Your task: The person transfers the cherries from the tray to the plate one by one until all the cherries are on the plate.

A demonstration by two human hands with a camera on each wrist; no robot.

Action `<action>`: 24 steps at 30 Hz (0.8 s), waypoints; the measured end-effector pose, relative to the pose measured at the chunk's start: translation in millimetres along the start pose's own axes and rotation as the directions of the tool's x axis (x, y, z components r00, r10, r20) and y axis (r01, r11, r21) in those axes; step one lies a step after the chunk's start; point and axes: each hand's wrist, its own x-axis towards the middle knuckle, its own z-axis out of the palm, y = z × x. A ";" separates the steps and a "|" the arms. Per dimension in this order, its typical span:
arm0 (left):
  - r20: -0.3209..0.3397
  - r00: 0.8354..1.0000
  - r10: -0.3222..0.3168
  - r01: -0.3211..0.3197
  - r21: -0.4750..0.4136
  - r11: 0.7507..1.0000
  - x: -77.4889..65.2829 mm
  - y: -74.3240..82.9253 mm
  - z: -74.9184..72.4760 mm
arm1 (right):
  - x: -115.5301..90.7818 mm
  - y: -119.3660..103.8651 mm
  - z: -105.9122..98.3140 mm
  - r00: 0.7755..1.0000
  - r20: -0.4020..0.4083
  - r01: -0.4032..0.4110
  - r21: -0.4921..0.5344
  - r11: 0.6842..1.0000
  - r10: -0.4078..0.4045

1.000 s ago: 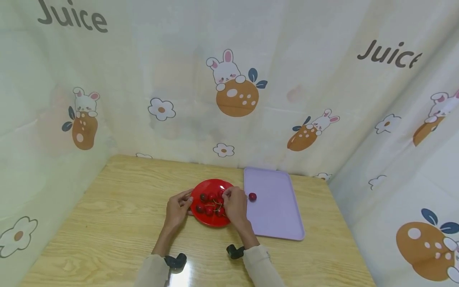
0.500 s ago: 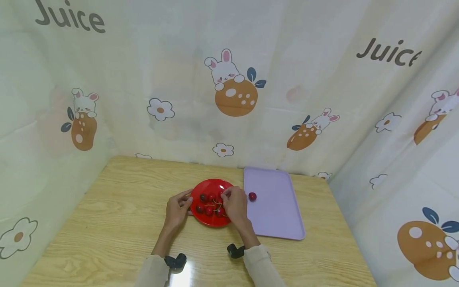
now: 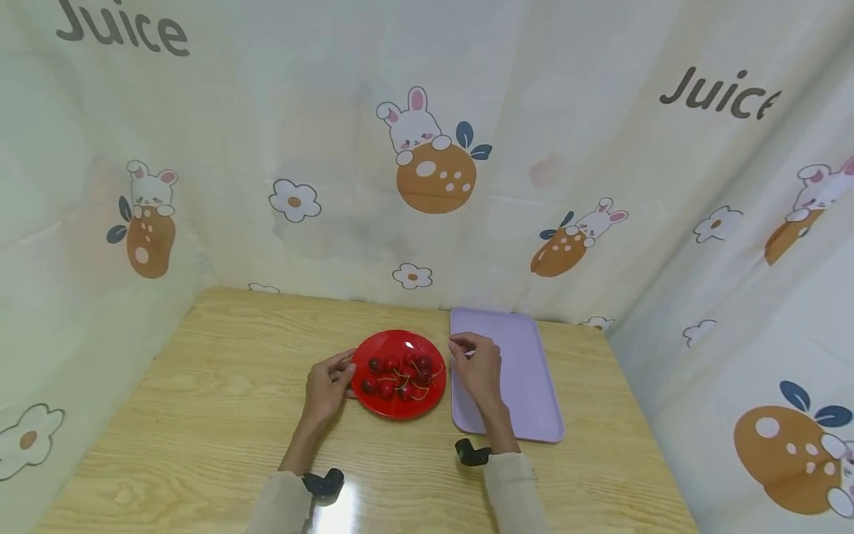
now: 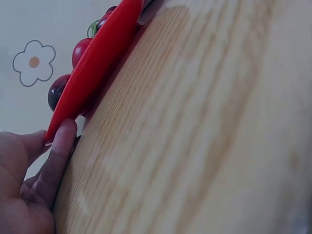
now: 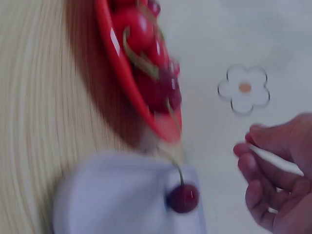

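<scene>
A round red plate (image 3: 380,408) rests on the table, bearing several dark red cherries (image 3: 386,389) with green stems. My left hand (image 3: 325,388) pinches its left rim; in the left wrist view the thumb (image 4: 33,144) and a finger (image 4: 62,139) meet at the plate's edge. My right hand (image 3: 479,368) hovers above the left side of a lilac tray (image 3: 527,378). Its fingers are loosely bent, and I see nothing between them in the right wrist view. One stemmed cherry (image 5: 184,198) lies on the tray in that view; my right hand mostly covers it in the head view.
The tray stands just right of the plate on the wood-grain table (image 3: 220,386). A printed curtain (image 3: 333,148) closes off the back and both sides. Black wrist cameras (image 3: 324,483) sit at both cuffs.
My right hand has left the right part of the plate and moved right, over the tray, uncovering cherries there. My left hand stays at the plate's rim. The head view has shifted slightly.
</scene>
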 end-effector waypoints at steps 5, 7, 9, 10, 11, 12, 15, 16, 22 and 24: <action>0.003 1.000 -0.010 0.010 -0.002 1.000 0.6 1.3 -2.5 | 2.0 13.6 -13.1 0.991 0.050 0.130 -0.070 0.989 -0.126; 0.002 1.000 -0.009 0.009 -0.002 1.000 0.7 1.0 -2.5 | 1.8 18.9 -14.3 0.977 0.076 0.207 -0.116 0.971 -0.199; 0.001 1.000 -0.003 0.003 -0.004 1.000 0.7 0.0 -2.2 | 1.7 23.8 -14.4 0.961 0.117 0.269 -0.167 0.948 -0.252; -0.001 1.000 -0.004 0.004 -0.005 1.000 0.7 -0.2 -2.0 | 2.0 26.0 -14.2 0.950 0.143 0.301 -0.189 0.935 -0.277; -0.003 1.000 -0.007 0.007 -0.006 1.000 0.6 -0.3 -1.9 | 2.4 28.2 -14.0 0.939 0.171 0.331 -0.214 0.919 -0.298; -0.006 1.000 -0.008 0.008 -0.006 1.000 0.4 -0.6 -1.7 | 2.5 30.1 -13.8 0.929 0.194 0.356 -0.239 0.903 -0.314; -0.002 1.000 -0.009 0.009 -0.009 1.000 -0.5 0.7 -1.1 | 2.9 32.8 -13.8 0.911 0.247 0.396 -0.291 0.871 -0.331; 0.001 1.000 -0.006 0.006 -0.007 1.000 -0.7 1.0 -1.0 | 2.9 33.4 -13.7 0.908 0.258 0.402 -0.310 0.861 -0.331; 0.004 1.000 0.028 -0.028 0.022 0.999 0.3 0.2 -0.1 | 2.4 36.2 -8.6 0.914 0.280 0.389 -0.396 0.832 -0.294; 0.002 1.000 0.031 -0.032 0.020 0.999 0.5 -0.2 0.3 | 2.4 36.9 -6.6 0.915 0.285 0.386 -0.408 0.827 -0.286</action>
